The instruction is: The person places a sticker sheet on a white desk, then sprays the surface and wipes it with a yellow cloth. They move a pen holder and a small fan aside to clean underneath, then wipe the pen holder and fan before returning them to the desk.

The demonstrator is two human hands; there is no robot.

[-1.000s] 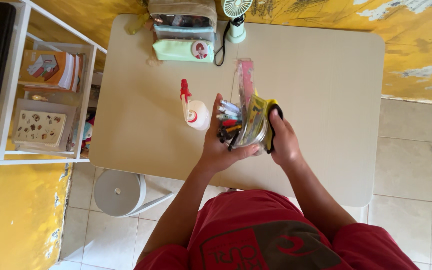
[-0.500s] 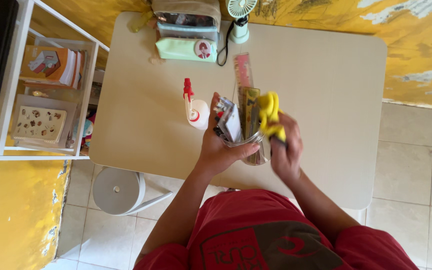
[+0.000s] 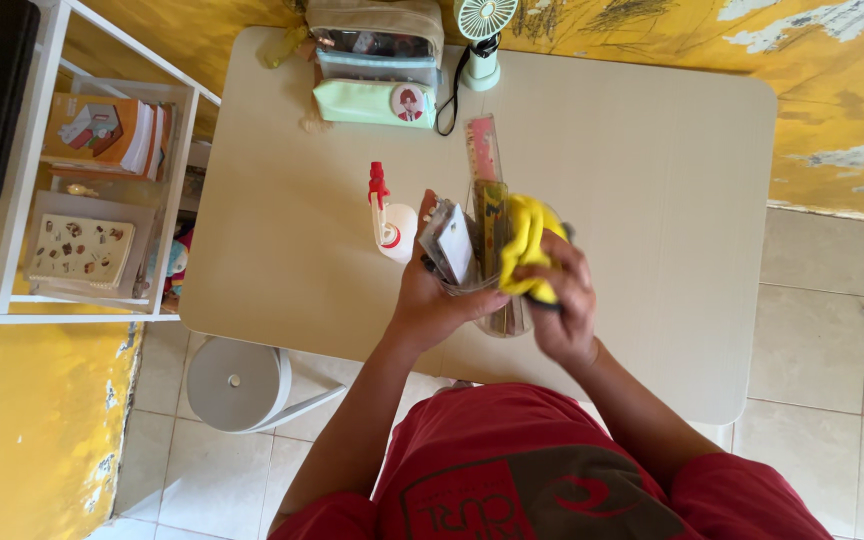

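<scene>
— Left hand [image 3: 430, 300]?
— Wrapped around a clear pen holder [image 3: 487, 300], gripping it from the left side, held just above the beige table [image 3: 652, 200], near its front edge.
— Inside the holder?
— Packed with stationery: a pink ruler [image 3: 483, 148] sticking up tallest, a yellowish ruler [image 3: 493, 220] beside it, some white cards or tags [image 3: 449, 242] leaning left. Smaller items too blurred to tell.
— Right hand [image 3: 562, 305]?
— Closed on a yellow cloth [image 3: 525, 245], bunched and pressed against the holder's right side and rim.
— Around them?
— Small white spray bottle with red nozzle [image 3: 388, 218] standing on the table, just left of the left hand. Farther back, at the table's far edge, stacked pencil cases [image 3: 372, 70] in beige, blue and mint green, with a mint handheld fan [image 3: 480, 40] upright next to them. White shelf [image 3: 12, 200] with books to the left, a round white stool [image 3: 237, 385] below the table edge on a tiled floor, yellow peeling wall [image 3: 832, 90] behind. Red shirt [image 3: 532, 470] at the bottom.
</scene>
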